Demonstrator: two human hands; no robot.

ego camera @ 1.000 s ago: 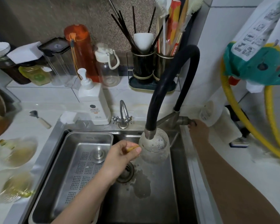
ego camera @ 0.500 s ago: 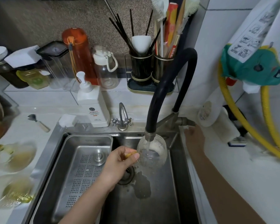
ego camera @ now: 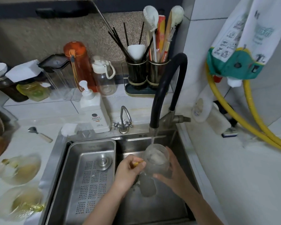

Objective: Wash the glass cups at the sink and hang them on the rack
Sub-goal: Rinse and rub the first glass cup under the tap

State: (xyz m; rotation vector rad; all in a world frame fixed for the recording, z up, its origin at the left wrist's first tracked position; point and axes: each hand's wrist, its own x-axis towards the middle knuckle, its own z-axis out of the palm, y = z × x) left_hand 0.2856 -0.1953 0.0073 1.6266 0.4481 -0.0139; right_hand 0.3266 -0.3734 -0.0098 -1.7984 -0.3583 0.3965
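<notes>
Steel sink [ego camera: 182, 207] fills the lower middle of the view, and both hands meet over its right basin, at about 6 o'clock from the black hose faucet [ego camera: 165, 88]. Going from the left, the left hand [ego camera: 128, 172] has its fingers curled and pinches a small yellow bit [ego camera: 138, 163] at the side of the glass cup [ego camera: 157, 159]; whether that bit is the cup's handle cannot be told. At 3 o'clock from this hand stands the cup itself, clear, roughly upright with its mouth up, cloudy inside with water or foam. A thin stream of water [ego camera: 153, 138] runs from the faucet's nozzle at 12 o'clock straight into its mouth. The right hand [ego camera: 170, 172] wraps the cup from the right and below, fingers curved round its wall and base. A perforated steel tray [ego camera: 91, 176] sits in the sink's left half, at 9 o'clock from the hands.
</notes>
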